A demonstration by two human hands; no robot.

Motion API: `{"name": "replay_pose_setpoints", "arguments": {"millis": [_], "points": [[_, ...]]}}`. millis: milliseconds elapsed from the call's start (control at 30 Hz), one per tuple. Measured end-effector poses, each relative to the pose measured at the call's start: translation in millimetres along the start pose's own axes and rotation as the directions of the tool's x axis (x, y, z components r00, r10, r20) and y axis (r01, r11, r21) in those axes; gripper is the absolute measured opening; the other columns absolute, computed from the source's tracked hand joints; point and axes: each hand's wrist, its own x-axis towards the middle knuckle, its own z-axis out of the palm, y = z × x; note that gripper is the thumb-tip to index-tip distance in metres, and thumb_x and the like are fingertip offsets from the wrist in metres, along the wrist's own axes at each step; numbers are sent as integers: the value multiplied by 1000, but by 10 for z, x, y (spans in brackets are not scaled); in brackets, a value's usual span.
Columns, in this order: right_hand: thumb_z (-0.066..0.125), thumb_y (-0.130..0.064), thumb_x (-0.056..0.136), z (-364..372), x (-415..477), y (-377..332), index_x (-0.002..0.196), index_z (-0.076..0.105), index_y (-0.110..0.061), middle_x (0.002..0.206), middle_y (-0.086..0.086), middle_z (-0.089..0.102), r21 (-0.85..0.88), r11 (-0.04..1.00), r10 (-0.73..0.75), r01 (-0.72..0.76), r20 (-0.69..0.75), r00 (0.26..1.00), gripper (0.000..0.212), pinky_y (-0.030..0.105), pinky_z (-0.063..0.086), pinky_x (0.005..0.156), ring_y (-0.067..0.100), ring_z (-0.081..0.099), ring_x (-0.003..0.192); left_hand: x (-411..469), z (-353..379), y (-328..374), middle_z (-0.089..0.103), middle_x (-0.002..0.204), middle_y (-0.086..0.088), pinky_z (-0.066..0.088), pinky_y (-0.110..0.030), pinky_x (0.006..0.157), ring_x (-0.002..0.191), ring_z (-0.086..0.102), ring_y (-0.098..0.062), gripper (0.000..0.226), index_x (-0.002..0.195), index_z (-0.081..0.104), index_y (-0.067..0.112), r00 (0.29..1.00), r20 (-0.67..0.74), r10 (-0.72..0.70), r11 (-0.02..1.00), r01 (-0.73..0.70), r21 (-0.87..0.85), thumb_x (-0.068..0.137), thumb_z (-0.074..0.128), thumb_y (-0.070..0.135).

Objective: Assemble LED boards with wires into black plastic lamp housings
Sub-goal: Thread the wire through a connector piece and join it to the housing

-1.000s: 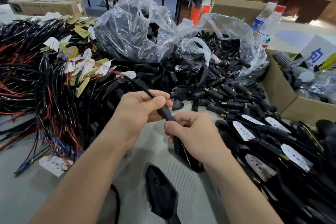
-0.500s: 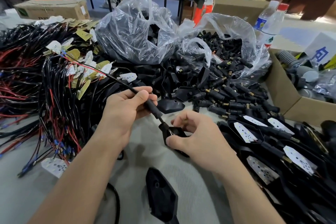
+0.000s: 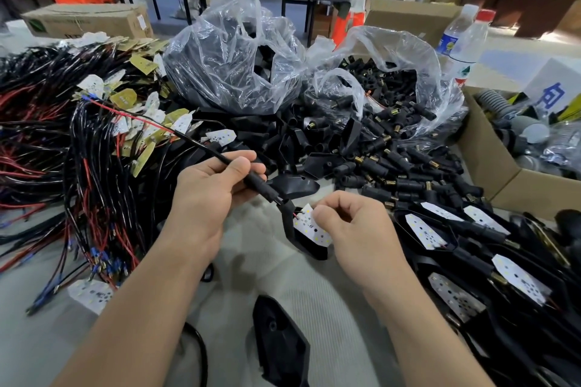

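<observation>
Work is going on at a grey table [image 3: 317, 295] that is carrying many parts. The person's left hand [image 3: 210, 195] is gripping the black stem [image 3: 257, 186] of a lamp housing [image 3: 287, 225], with the fingers and thumb curling round it. A thin black wire [image 3: 195, 142] is running from the stem up and to the left, toward a big pile of black and red wires [image 3: 63, 166]. The housing is sitting between the two hands with its open side facing up; I cannot tell whether it is touching the table. The right hand [image 3: 355, 226] is pinching the edge of a white LED board [image 3: 309, 229] between thumb and forefinger. The board is lying tilted and partly inside the housing, and small red and black leads are showing at its upper end. To the right, housings with white boards [image 3: 430, 231] already in them are lying in a heap. Behind the hands, loose black connectors [image 3: 386, 160] are spilling from a clear plastic bag [image 3: 408, 72], and a second bag [image 3: 232, 66] is standing just beside it. Another housing [image 3: 279, 345] is lying on the table nearer to the person. Two water bottles [image 3: 468, 38] are standing near a cardboard box [image 3: 490, 163].
</observation>
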Motion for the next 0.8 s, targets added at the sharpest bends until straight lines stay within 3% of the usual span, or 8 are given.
{"name": "replay_pose_setpoints", "arguments": {"millis": [200,333,433,500,567,633,700,800], "points": [[61,-13,89,56,-38,3,75,60,-16,57,-7,66,-42,999,26,-24,58,998,14,14,38,47,2,50,45,-28,60,-8,80,90,-7,64,-30,65,83,78,-17,17,99,71,11,995,55,-81,983,89,-163,103,55,9],[59,-2,93,54,-45,-58,108,64,-28,89,-2,77,132,981,107,-140,227,968,31,28,49,61,12,61,63,-57,89,-5,80,94,-10,60,-24,61,85,78,-18,17,100,71,10,991,85,-103,970,119,-211,102,54,8],[55,0,95,35,-37,-71,114,72,-28,104,32,66,259,943,91,-207,397,913,37,42,40,75,26,52,81,-69,88,1,79,97,-14,62,-28,66,88,78,-22,20,102,72,6,986,123,-114,961,141,-237,102,52,7],[54,-2,97,36,-47,-64,115,74,-28,97,46,55,291,936,45,-200,464,885,37,43,36,81,28,47,87,-82,95,-3,79,101,-16,62,-30,68,91,78,-24,23,105,72,5,977,167,-129,962,165,-220,104,49,8],[56,-2,95,64,-58,-52,113,76,-25,89,46,56,300,938,8,-171,476,879,35,45,33,82,31,47,87,-97,100,-8,78,104,-17,62,-30,69,93,78,-26,27,107,72,4,970,199,-137,960,180,-213,105,45,10],[64,0,92,82,-53,-35,106,78,-16,93,40,67,353,918,14,-180,424,905,25,46,42,82,33,57,82,-100,93,0,78,105,-17,62,-30,70,95,77,-26,29,108,71,4,970,202,-137,956,183,-228,107,43,11],[71,-1,91,75,-36,-15,102,79,-12,97,27,75,401,887,51,-229,408,912,17,39,53,80,28,68,83,-92,81,18,78,103,-17,62,-30,69,93,78,-26,28,108,70,3,974,182,-132,948,178,-264,107,43,11],[72,-16,94,34,-25,-20,106,79,-15,100,22,76,361,893,94,-269,435,896,14,28,48,71,22,65,83,-74,83,37,79,97,-16,62,-30,67,87,78,-25,26,103,69,4,985,128,-113,938,148,-313,107,44,10]]}}
